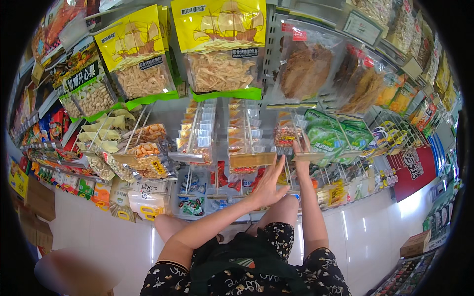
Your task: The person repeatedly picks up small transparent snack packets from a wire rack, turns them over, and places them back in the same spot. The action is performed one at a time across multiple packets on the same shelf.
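My left hand (pixel 269 184) is spread in front of a snack rack, its fingertips by a tan price-label holder (pixel 252 160) at the end of a metal hook. No object is in it. Slightly higher and to the right, my right hand (pixel 302 157) reaches up past another label holder (pixel 312 157). Its fingers are beside a small clear packet of nuts (pixel 286 134) hanging on a hook; whether they grip it is hidden. Left of that packet hang two rows of similar small packets (pixel 237 127) (pixel 202 127). Green snack bags (pixel 326 135) hang just to the right.
Large yellow bags of shredded squid (pixel 224 70) and clear bags of flat dried food (pixel 305 72) hang above. Hook ends jut out toward me. Grey bins (pixel 190 209) with wrapped items stand below, near my knees. Cardboard boxes (pixel 39 198) are at left; a person's blurred head (pixel 74 272) is lower left.
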